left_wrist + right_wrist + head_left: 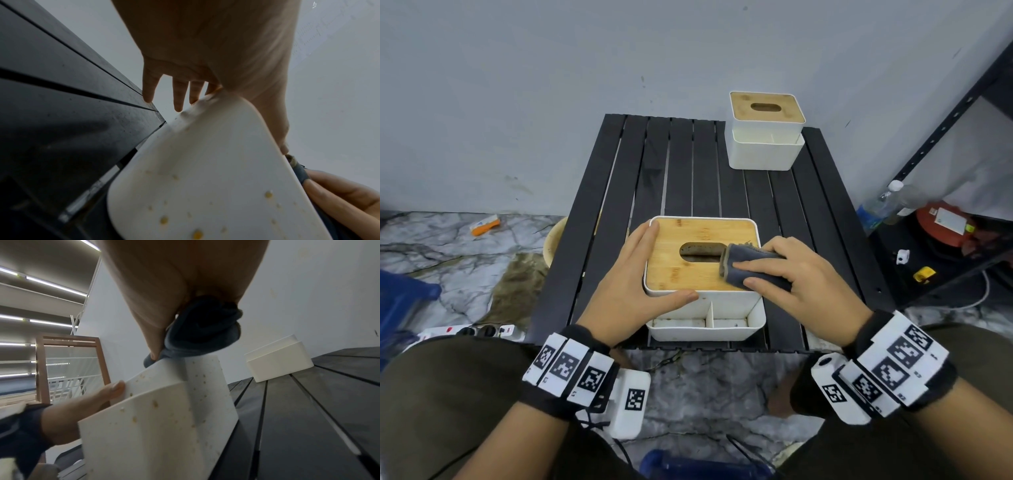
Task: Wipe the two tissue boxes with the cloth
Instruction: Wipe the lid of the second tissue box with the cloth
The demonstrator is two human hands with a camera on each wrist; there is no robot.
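Gripping the folded cloth (755, 269), the right hand (799, 287) pressed it on the near tissue box (688, 270) lid's right end; left hand (635, 277) lay open, steadying its left side.

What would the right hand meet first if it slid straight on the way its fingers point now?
Probably the left hand, which steadies the near tissue box; the right hand points the cloth leftward across the lid.
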